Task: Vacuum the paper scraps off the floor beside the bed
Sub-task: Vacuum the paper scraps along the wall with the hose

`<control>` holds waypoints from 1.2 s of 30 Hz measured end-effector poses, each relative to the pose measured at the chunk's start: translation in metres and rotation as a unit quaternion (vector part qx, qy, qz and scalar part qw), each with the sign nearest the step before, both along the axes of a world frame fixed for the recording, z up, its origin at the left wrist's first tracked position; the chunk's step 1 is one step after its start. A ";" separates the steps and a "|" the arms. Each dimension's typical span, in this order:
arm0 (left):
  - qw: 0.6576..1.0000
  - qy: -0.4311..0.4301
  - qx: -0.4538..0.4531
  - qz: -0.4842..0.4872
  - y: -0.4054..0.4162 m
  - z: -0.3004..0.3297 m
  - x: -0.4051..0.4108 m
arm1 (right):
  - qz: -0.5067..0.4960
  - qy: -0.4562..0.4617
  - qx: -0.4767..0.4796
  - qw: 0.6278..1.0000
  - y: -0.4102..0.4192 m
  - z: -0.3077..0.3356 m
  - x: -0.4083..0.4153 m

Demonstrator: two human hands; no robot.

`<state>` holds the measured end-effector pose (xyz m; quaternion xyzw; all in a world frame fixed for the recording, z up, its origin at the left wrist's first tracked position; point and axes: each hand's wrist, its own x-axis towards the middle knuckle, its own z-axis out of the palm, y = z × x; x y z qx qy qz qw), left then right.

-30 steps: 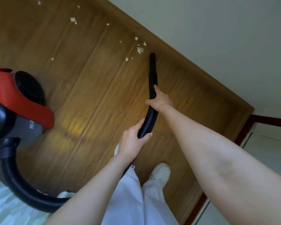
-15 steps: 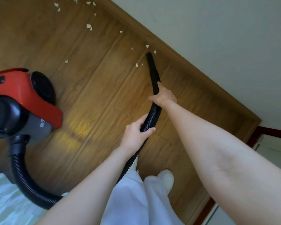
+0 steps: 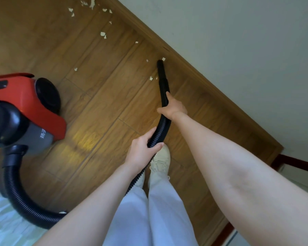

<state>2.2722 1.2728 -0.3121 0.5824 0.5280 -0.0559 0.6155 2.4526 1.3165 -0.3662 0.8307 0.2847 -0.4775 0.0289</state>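
Head view: both hands' fingers (image 3: 150, 134) around black hose (image 3: 164, 121), nozzle (image 3: 160, 65) beside paper scraps (image 3: 151, 78).

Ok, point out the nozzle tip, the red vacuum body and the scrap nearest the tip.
nozzle tip (image 3: 159, 63), head view, rounded end
red vacuum body (image 3: 28, 102), head view, red shell
nearest scrap (image 3: 163, 59), head view, middle

White wall (image 3: 238, 41) above wooden baseboard (image 3: 203, 75); white shoe (image 3: 161, 162), white trousers (image 3: 160, 210).

vac (image 3: 25, 103) red/blk | hose (image 3: 161, 132) blk | scraps (image 3: 103, 34) wht | floor (image 3: 100, 107) brn woodgrain
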 end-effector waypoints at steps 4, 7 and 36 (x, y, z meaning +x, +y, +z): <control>1.000 0.012 0.006 0.019 0.005 0.003 0.000 | 0.037 0.001 -0.005 0.999 0.016 -0.003 -0.004; 1.000 0.020 0.003 0.009 0.007 0.006 0.009 | 0.028 0.000 -0.012 1.000 0.014 -0.002 0.004; 0.998 0.030 -0.056 -0.027 -0.076 0.028 -0.055 | -0.038 0.016 -0.050 0.998 -0.094 0.008 -0.060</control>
